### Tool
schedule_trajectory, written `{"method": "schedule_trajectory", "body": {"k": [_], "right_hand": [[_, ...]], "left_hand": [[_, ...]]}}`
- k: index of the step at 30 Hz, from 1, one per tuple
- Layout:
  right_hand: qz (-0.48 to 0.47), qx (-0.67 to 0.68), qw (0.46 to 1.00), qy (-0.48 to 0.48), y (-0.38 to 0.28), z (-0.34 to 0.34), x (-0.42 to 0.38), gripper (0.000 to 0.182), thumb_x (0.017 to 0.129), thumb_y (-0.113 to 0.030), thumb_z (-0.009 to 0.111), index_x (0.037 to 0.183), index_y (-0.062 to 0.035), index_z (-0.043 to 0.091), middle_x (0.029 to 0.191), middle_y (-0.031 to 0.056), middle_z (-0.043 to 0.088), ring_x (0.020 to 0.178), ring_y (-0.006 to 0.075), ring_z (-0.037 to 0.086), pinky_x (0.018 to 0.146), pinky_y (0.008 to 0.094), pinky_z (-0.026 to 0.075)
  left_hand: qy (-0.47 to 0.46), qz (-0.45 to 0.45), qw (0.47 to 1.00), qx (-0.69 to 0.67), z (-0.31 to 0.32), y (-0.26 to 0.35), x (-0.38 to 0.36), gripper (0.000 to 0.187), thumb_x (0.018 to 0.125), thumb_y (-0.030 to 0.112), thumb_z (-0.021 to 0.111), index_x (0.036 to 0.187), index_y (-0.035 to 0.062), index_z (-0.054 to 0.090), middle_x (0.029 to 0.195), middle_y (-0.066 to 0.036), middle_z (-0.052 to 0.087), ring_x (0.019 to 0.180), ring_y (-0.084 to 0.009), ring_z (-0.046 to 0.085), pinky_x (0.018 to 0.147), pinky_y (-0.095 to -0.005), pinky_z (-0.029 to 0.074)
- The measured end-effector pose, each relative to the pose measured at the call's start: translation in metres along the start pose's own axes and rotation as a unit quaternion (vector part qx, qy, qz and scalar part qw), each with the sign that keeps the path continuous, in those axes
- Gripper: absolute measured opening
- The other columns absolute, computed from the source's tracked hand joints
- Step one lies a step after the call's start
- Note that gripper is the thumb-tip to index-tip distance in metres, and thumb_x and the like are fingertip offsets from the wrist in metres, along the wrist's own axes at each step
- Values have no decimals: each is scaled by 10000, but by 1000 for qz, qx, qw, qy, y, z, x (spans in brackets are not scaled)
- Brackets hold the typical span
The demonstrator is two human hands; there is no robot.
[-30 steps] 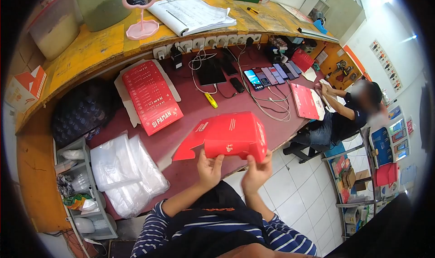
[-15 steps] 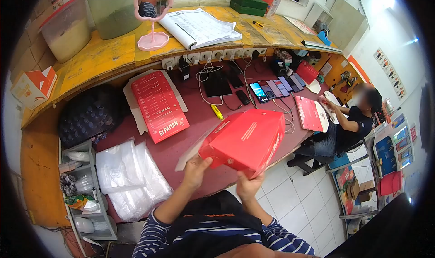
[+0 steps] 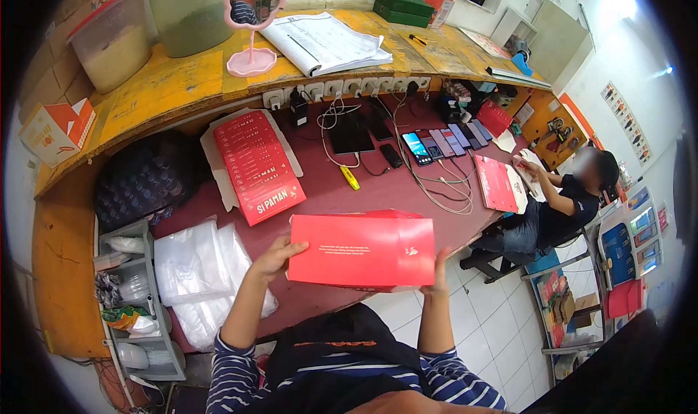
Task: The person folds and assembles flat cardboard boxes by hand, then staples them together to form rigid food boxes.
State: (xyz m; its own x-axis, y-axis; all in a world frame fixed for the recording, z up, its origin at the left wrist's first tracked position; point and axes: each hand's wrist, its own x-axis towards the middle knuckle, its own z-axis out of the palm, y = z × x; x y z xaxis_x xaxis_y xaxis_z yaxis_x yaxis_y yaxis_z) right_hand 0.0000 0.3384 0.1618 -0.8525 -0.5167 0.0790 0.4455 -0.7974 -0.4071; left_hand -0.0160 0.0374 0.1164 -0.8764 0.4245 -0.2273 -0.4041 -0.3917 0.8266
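A red box (image 3: 356, 252) with small white print is held up in front of me, level and lengthwise, above the near edge of the dark red table (image 3: 327, 185). My left hand (image 3: 278, 257) grips its left end, thumb on the printed face. At the right end, my right hand (image 3: 438, 274) holds the box edge, its fingers partly hidden behind it. Flat red cartons (image 3: 258, 168) lie stacked on the table beyond my left hand. A yellow highlighter (image 3: 350, 178) lies behind the box.
Clear plastic bags (image 3: 193, 268) lie at the left beside a grey drawer rack (image 3: 149, 319). Several phones (image 3: 451, 139), a tablet (image 3: 350, 133) and cables are at the back. A seated person (image 3: 574, 196) handles red-and-white card (image 3: 534, 173) at the right.
The box has turned so its long printed face is toward me and it lies level. My left hand has moved left and my right hand has shifted right, both still holding it.
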Motion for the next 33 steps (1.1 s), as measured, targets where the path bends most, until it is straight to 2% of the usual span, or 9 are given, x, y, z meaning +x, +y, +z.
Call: {"method": "schedule_trajectory", "body": {"k": [2, 7, 12, 16, 19, 22, 26, 30, 33], "right_hand": [[-27, -340, 929, 143, -1, -10, 4, 281, 817, -178, 513, 999, 36, 499, 876, 105, 589, 742, 134, 587, 650, 246, 485], [-91, -206, 960, 166, 48, 2, 28, 250, 812, -136, 520, 1002, 25, 493, 941, 105, 571, 789, 156, 576, 715, 278, 467], [-336, -281, 879, 187, 76, 14, 43, 332, 760, -36, 581, 1061, -3, 445, 982, 81, 538, 909, 156, 519, 799, 302, 403], [-350, -365, 823, 259, 91, 27, 47, 360, 741, -14, 600, 1060, -1, 433, 963, 61, 522, 881, 135, 517, 786, 263, 402], [-351, -459, 767, 277, 96, 12, 49, 299, 790, -57, 551, 1067, -14, 446, 947, 53, 523, 856, 137, 512, 763, 264, 402], [-244, -132, 930, 241, 41, 23, 48, 241, 803, -67, 508, 1039, -45, 465, 939, 49, 535, 806, 142, 526, 716, 284, 428], [-24, 28, 997, 65, 10, 1, 32, 263, 797, -73, 516, 1048, -5, 476, 971, 101, 546, 882, 175, 533, 749, 304, 438], [-319, -470, 759, 320, 76, 14, 50, 225, 739, -26, 590, 940, -71, 498, 893, 26, 539, 810, 119, 508, 735, 267, 410], [-348, -256, 844, 316, 101, 6, 60, 218, 739, -21, 590, 923, -91, 496, 869, 13, 536, 806, 111, 498, 723, 252, 402]], "left_hand": [[11, 72, 995, 62, -12, 1, 2, 523, 789, 310, 544, 1146, -41, 394, 1038, -121, 528, 916, -174, 537, 819, -309, 422], [-27, 221, 954, 203, 11, -53, 7, 408, 846, 385, 392, 1021, 35, 508, 873, -71, 569, 814, -179, 570, 694, -319, 486], [-302, 58, 788, -533, 79, -50, 7, 516, 830, 537, 268, 830, 83, 513, 645, -17, 406, 603, -174, 471, 502, -267, 361], [91, 431, 883, 159, 101, -52, 20, 399, 794, 377, 524, 1006, 46, 457, 768, -33, 494, 639, -157, 480, 547, -268, 385], [154, 398, 903, 59, 107, -41, 20, 424, 754, 173, 599, 1089, 15, 394, 860, -72, 531, 638, -139, 514, 540, -251, 427], [154, 329, 929, -72, 86, -26, 19, 351, 752, 96, 593, 1055, -1, 444, 843, -78, 560, 601, -112, 528, 506, -200, 428], [196, 305, 887, 285, 60, -17, 16, 149, 773, 95, 578, 887, -1, 571, 776, -57, 582, 569, -96, 541, 536, -214, 450], [219, 354, 902, 116, 93, -30, 25, 171, 801, 60, 524, 957, -10, 523, 812, -68, 586, 548, -104, 539, 514, -215, 451], [177, 370, 911, 35, 95, -45, 30, 209, 837, 98, 464, 1022, 3, 474, 858, -69, 578, 595, -117, 553, 498, -221, 446]]}}
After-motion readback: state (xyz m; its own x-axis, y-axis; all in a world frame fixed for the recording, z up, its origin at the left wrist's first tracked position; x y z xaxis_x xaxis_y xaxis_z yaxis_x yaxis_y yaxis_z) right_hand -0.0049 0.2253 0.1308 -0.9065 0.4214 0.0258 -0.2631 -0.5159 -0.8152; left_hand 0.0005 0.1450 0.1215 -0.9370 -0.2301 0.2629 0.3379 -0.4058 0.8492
